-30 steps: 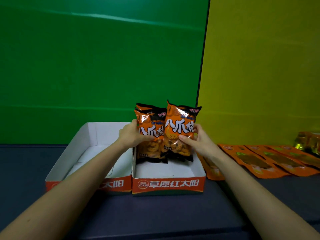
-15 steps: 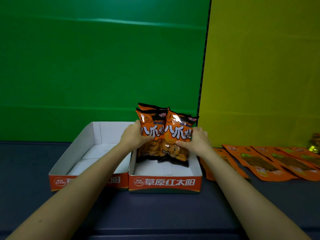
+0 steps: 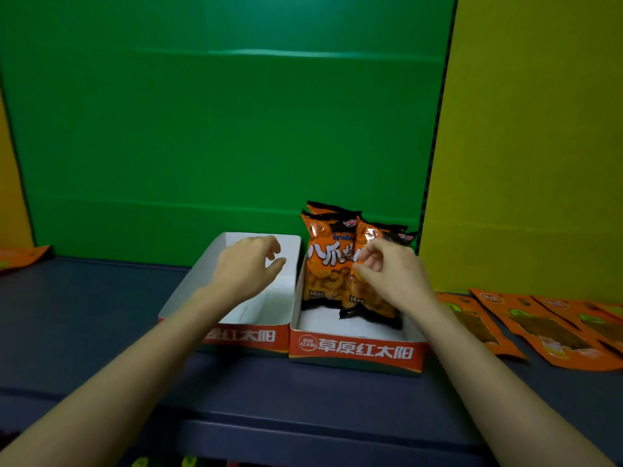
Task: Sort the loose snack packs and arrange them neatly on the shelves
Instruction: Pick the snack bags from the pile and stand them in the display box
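While the orange snack packs point(image 3: 332, 264) stand upright at the back of the right tray point(image 3: 354, 352), both hands hover just off them. Left hand point(image 3: 247, 267) is over the empty left tray point(image 3: 236, 244), grip released, holding nothing. Right hand point(image 3: 391, 274) sits in front of the right-hand pack, fingers loosely curled (contact with the pack cannot be told). Step judged: placement in this tray, packs set down. Next move calls for fetching the flat orange pouches point(image 3: 539, 328) lying on the surface point(image 3: 84, 298) to the right.
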